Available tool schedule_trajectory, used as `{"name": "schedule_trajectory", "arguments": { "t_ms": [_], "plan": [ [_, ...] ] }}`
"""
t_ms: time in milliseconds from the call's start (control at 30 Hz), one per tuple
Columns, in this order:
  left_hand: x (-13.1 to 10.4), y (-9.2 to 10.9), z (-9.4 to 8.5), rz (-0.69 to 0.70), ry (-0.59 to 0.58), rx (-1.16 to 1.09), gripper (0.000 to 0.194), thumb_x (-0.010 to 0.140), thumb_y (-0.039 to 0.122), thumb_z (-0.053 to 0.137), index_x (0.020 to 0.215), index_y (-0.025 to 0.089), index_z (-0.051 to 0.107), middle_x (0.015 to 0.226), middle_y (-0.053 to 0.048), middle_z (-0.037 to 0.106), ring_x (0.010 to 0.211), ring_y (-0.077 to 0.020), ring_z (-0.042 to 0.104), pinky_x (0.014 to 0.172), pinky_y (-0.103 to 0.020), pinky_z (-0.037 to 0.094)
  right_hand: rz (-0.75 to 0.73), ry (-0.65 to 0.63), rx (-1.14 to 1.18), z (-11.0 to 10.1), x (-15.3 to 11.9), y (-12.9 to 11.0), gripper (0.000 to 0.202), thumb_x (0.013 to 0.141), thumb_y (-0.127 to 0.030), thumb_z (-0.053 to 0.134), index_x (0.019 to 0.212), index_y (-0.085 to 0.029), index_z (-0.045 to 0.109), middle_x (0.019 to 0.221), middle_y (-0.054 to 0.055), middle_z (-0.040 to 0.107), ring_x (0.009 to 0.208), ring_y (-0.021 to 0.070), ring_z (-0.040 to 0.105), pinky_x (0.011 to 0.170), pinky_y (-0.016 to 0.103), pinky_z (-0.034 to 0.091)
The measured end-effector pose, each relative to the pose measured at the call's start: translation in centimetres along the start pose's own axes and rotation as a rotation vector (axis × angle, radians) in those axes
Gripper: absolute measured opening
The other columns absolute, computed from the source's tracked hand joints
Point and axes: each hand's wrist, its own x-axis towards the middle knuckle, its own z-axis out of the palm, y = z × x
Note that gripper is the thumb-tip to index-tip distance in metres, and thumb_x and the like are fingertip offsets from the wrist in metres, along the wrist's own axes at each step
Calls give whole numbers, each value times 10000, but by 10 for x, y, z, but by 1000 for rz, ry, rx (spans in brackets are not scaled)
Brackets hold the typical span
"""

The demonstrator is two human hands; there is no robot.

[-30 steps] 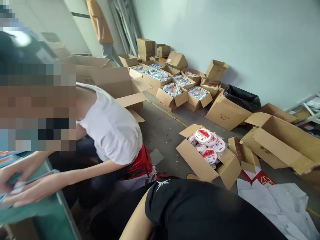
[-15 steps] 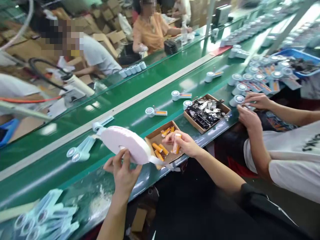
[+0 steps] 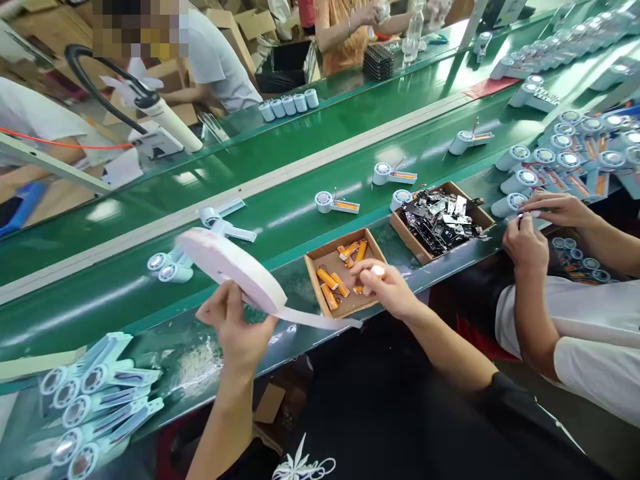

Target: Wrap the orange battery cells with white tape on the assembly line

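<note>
My left hand (image 3: 237, 323) grips a large roll of white tape (image 3: 233, 267) from below, with its fingers at the core. From the roll a loose strip of tape (image 3: 320, 321) runs right, below a small cardboard box (image 3: 350, 310). Orange cylindrical batteries (image 3: 329, 298) lie in that box. Over its right side my right hand (image 3: 393, 290) is closed on a battery (image 3: 379, 270); only its pale end shows between the fingers, and the rest is hidden.
A box of black and silver parts (image 3: 435, 227) stands further right, near a co-worker's hands (image 3: 530, 233). Light-blue fan housings (image 3: 324, 202) sit along the green conveyor belt (image 3: 280, 223). More housings (image 3: 95, 407) are piled at lower left. People work across the belt.
The battery in my right hand has turned from upright, orange side showing, to end-on. The tape strip stretches out straighter from the roll. The whole view has shifted a little.
</note>
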Motion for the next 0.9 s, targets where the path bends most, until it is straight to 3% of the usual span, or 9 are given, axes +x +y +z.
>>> {"name": "schedule_trajectory", "arguments": {
  "t_ms": [100, 200, 267, 333, 400, 533, 733, 900],
  "plan": [
    [-8, 4, 4, 276, -99, 14, 850, 772, 265, 863, 1516, 258, 453, 1323, -167, 587, 1162, -358, 516, 1003, -526, 397, -250, 181, -192, -17, 1, -17, 517, 967, -688, 551, 1022, -211, 743, 892, 61, 723, 879, 196, 684, 815, 324, 549],
    [-13, 9, 4, 390, -216, -17, 798, 809, 168, 800, 1518, 256, 445, 1297, -169, 629, 1114, -339, 530, 971, -489, 403, -304, 229, -249, -22, -6, -29, 485, 956, -660, 601, 1048, -214, 770, 661, 6, 690, 618, 162, 657, 641, 290, 542],
    [-16, 12, 5, 403, -245, -31, 786, 812, 137, 788, 1512, 253, 449, 1288, -168, 644, 1106, -335, 528, 973, -481, 405, -273, 197, -173, -18, -13, -32, 382, 945, -557, 686, 1120, -230, 775, 795, 25, 778, 651, 169, 719, 648, 288, 580],
    [-20, 14, 7, 405, -267, -36, 784, 807, 124, 791, 1505, 248, 456, 1291, -165, 652, 1098, -330, 522, 975, -470, 412, -220, 149, -86, -11, -17, -32, 340, 932, -437, 745, 1224, -264, 762, 1074, 52, 812, 851, 202, 789, 775, 323, 641],
    [-23, 17, 10, 413, -281, -21, 773, 802, 113, 796, 1494, 239, 474, 1293, -158, 662, 1090, -325, 514, 971, -457, 420, -173, 146, -46, -3, -19, -28, 420, 916, -345, 775, 1330, -294, 719, 1234, 52, 780, 1024, 223, 788, 916, 367, 653],
    [-27, 23, 14, 432, -277, 35, 724, 800, 76, 785, 1459, 220, 524, 1286, -138, 686, 1067, -313, 510, 970, -452, 416, -166, 244, -94, 7, -17, -14, 534, 858, -308, 839, 1373, -300, 700, 1282, 38, 765, 1148, 242, 755, 1043, 399, 625],
    [-29, 27, 15, 443, -270, 77, 647, 830, 81, 776, 1432, 215, 580, 1289, -105, 707, 1061, -303, 514, 968, -439, 406, -156, 318, -125, 19, -18, 3, 537, 836, -384, 854, 1350, -302, 721, 1295, 31, 757, 1129, 262, 762, 1049, 398, 623],
    [-26, 28, 13, 469, -232, 127, 647, 826, 58, 770, 1432, 213, 605, 1268, -81, 731, 1057, -295, 503, 935, -427, 405, -25, 191, -213, 21, -20, 6, 591, 865, -391, 813, 1422, -252, 670, 1362, 55, 722, 1238, 274, 710, 1124, 403, 561]
  ]
}}
